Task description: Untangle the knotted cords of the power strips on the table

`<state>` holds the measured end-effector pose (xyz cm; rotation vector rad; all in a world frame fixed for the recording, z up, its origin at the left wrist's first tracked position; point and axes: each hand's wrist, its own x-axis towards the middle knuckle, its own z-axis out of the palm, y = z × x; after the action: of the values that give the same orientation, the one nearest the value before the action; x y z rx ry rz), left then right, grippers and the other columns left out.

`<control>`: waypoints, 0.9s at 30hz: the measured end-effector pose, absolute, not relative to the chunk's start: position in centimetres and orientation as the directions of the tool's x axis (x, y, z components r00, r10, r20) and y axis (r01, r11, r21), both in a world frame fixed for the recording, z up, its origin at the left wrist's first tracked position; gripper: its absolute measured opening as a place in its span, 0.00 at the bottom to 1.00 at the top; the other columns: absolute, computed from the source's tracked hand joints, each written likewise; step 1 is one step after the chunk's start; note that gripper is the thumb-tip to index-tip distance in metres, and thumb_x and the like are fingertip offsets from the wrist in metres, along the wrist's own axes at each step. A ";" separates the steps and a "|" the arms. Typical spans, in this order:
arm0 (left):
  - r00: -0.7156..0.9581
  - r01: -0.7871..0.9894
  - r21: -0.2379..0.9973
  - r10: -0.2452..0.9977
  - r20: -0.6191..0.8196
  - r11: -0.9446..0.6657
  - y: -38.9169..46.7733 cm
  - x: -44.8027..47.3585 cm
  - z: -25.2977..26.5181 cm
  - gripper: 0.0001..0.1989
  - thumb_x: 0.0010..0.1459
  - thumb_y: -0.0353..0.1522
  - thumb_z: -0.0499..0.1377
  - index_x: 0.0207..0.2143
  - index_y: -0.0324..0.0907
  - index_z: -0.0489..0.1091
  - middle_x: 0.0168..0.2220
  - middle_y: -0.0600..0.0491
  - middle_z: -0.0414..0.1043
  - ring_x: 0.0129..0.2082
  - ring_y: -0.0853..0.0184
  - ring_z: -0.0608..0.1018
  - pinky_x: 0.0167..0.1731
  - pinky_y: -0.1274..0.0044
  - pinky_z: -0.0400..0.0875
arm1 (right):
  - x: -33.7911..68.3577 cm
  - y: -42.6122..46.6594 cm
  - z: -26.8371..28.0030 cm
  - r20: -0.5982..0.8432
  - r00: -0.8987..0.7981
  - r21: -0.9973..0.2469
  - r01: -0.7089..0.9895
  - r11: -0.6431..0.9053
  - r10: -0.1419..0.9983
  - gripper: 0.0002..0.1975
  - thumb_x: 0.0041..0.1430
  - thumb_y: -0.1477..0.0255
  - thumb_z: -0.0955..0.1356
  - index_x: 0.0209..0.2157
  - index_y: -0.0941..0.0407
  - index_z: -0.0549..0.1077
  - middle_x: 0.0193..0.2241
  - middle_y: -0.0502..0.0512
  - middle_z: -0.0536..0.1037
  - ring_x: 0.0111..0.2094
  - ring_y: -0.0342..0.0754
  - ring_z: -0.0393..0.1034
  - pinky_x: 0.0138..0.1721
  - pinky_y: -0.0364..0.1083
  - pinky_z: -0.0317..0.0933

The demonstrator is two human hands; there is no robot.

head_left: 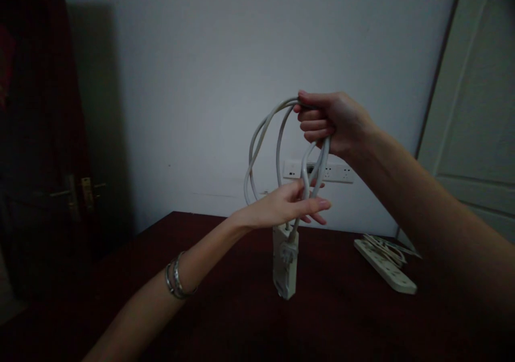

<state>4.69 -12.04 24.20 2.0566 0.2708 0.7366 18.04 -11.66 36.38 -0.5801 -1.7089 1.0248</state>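
The left hand (287,204) pinches the looped white cable (261,147) just above the hanging white plastic power strip (285,265), fingers nearly closed. Higher up, the right hand (332,120) curls tight round the cable's top. Right of the strip, another white power strip (388,268) lies on the dark red table (201,276).

Dim room with a plain white wall (209,72) behind a dark reddish-brown wooden table (249,319).

Low on that wall, just above the table's far edge, sits a white multi-socket wall outlet (336,173). Left of the wall stands a dark wooden door (36,153) with a brass lever handle (66,193); right of it, a pale panelled door (478,110). Light is weak and greyish.
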 end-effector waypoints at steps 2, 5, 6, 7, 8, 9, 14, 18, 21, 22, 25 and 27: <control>0.854 -0.117 0.874 0.402 0.331 -0.471 -11.3 4.7 23.9 0.18 0.58 0.37 0.53 0.49 0.39 0.59 0.31 0.49 0.71 0.26 0.69 0.75 0.27 0.77 0.68 | 18.0 -11.7 36.3 0.506 -0.374 -0.855 -0.097 0.509 0.778 0.13 0.62 0.68 0.59 0.25 0.58 0.62 0.12 0.41 0.44 0.11 0.33 0.36 0.08 0.34 0.37; 0.874 -0.157 0.899 0.367 0.319 -0.408 -10.2 4.6 23.5 0.14 0.59 0.37 0.51 0.44 0.38 0.61 0.24 0.54 0.69 0.18 0.72 0.72 0.19 0.79 0.64 | 18.2 -11.6 36.1 0.489 -0.375 -0.867 -0.111 0.485 0.788 0.13 0.63 0.69 0.58 0.25 0.58 0.62 0.12 0.40 0.43 0.11 0.33 0.35 0.07 0.33 0.37; 0.875 -0.169 0.900 0.359 0.325 -0.402 -9.9 4.6 23.3 0.13 0.59 0.37 0.51 0.42 0.38 0.61 0.23 0.54 0.68 0.17 0.73 0.71 0.18 0.80 0.63 | 18.3 -11.5 36.0 0.483 -0.374 -0.872 -0.115 0.477 0.792 0.13 0.63 0.69 0.58 0.26 0.58 0.62 0.12 0.40 0.44 0.11 0.33 0.35 0.07 0.33 0.37; 0.879 -0.167 0.901 0.353 0.320 -0.400 -9.6 4.7 23.1 0.13 0.59 0.38 0.50 0.41 0.39 0.60 0.22 0.55 0.68 0.16 0.74 0.70 0.17 0.81 0.62 | 18.4 -11.4 36.0 0.476 -0.373 -0.876 -0.119 0.468 0.796 0.12 0.63 0.69 0.58 0.26 0.58 0.62 0.12 0.40 0.44 0.11 0.33 0.35 0.07 0.34 0.37; 0.886 -0.145 0.903 0.353 0.301 -0.405 -9.5 4.9 22.9 0.13 0.59 0.39 0.49 0.40 0.39 0.61 0.20 0.56 0.67 0.14 0.74 0.69 0.16 0.81 0.60 | 18.5 -11.4 35.9 0.471 -0.370 -0.879 -0.123 0.461 0.801 0.12 0.63 0.70 0.58 0.26 0.59 0.63 0.12 0.40 0.44 0.11 0.33 0.35 0.07 0.34 0.37; 0.889 -0.110 0.902 0.365 0.277 -0.418 -9.5 5.1 22.8 0.14 0.60 0.41 0.47 0.38 0.40 0.61 0.18 0.57 0.65 0.13 0.74 0.66 0.15 0.81 0.59 | 18.7 -11.3 35.9 0.468 -0.365 -0.881 -0.127 0.455 0.805 0.12 0.62 0.70 0.59 0.26 0.59 0.63 0.12 0.40 0.45 0.11 0.33 0.35 0.07 0.34 0.37; 0.667 0.060 0.714 0.560 0.492 -0.698 -10.3 6.1 21.7 0.19 0.58 0.45 0.48 0.23 0.42 0.60 0.14 0.59 0.54 0.14 0.74 0.60 0.17 0.78 0.54 | 19.5 -10.6 35.9 0.487 -0.303 -0.873 -0.155 0.462 0.819 0.12 0.62 0.70 0.59 0.25 0.59 0.64 0.11 0.41 0.45 0.11 0.34 0.36 0.07 0.34 0.37; 0.378 0.259 0.419 0.490 0.785 -0.870 -10.4 6.2 20.6 0.09 0.56 0.38 0.52 0.28 0.42 0.63 0.24 0.55 0.63 0.24 0.70 0.66 0.27 0.76 0.59 | 20.2 -10.1 36.0 0.504 -0.265 -0.864 -0.163 0.477 0.822 0.13 0.62 0.68 0.59 0.25 0.58 0.64 0.11 0.41 0.44 0.11 0.33 0.36 0.07 0.34 0.37; 0.325 0.423 0.261 0.414 0.851 -0.868 -9.6 5.8 20.0 0.07 0.55 0.30 0.52 0.38 0.42 0.63 0.30 0.52 0.67 0.29 0.66 0.69 0.32 0.74 0.62 | 20.6 -10.1 36.4 0.507 -0.238 -0.861 -0.171 0.478 0.828 0.14 0.63 0.68 0.58 0.25 0.58 0.64 0.11 0.41 0.46 0.10 0.33 0.37 0.08 0.34 0.38; 0.323 0.479 0.185 0.369 0.871 -0.858 -9.2 5.6 19.8 0.11 0.54 0.27 0.52 0.41 0.41 0.62 0.32 0.51 0.67 0.32 0.65 0.70 0.35 0.73 0.63 | 20.7 -10.2 36.5 0.506 -0.233 -0.862 -0.174 0.476 0.830 0.14 0.63 0.68 0.58 0.25 0.58 0.64 0.10 0.41 0.46 0.10 0.33 0.37 0.08 0.34 0.39; 0.321 0.627 -0.004 0.253 0.913 -0.779 -8.1 4.8 19.5 0.17 0.49 0.24 0.54 0.44 0.40 0.62 0.38 0.47 0.66 0.41 0.59 0.67 0.42 0.67 0.62 | 20.9 -10.2 37.1 0.496 -0.230 -0.867 -0.185 0.463 0.837 0.13 0.63 0.69 0.59 0.26 0.58 0.65 0.10 0.41 0.48 0.10 0.34 0.40 0.08 0.35 0.40; 0.297 0.669 -0.024 0.238 0.925 -0.742 -7.6 4.5 19.3 0.15 0.49 0.24 0.55 0.41 0.39 0.64 0.41 0.45 0.64 0.44 0.58 0.65 0.44 0.66 0.62 | 20.8 -10.0 37.3 0.503 -0.224 -0.862 -0.199 0.466 0.835 0.12 0.62 0.69 0.59 0.26 0.58 0.65 0.11 0.41 0.48 0.10 0.34 0.40 0.08 0.35 0.41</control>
<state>4.53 -7.64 19.34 2.8336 1.0630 1.8794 20.82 -9.99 37.30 -0.5851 -1.4972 1.0623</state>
